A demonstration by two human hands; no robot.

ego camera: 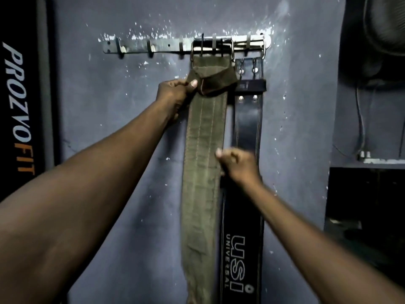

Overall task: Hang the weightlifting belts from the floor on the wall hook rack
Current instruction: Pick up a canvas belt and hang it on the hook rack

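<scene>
The left hand (175, 95) is pinching the folded top of the olive canvas weightlifting belt (203, 163), thumb on its front. The right hand (237, 164) is gripping that belt's right edge lower down. The belt is hanging by its metal buckle (211, 48) from the wall hook rack (153, 46), partly overlapping a black leather USI belt (247, 123) hanging beside it.

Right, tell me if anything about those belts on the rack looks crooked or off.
The olive canvas belt hangs by its buckle from the hook rack, but its loose end is bunched in a rumpled fold near the top, where the left hand pinches it. The black leather belt beside it hangs straight. The right hand grips the olive belt's edge.
</scene>
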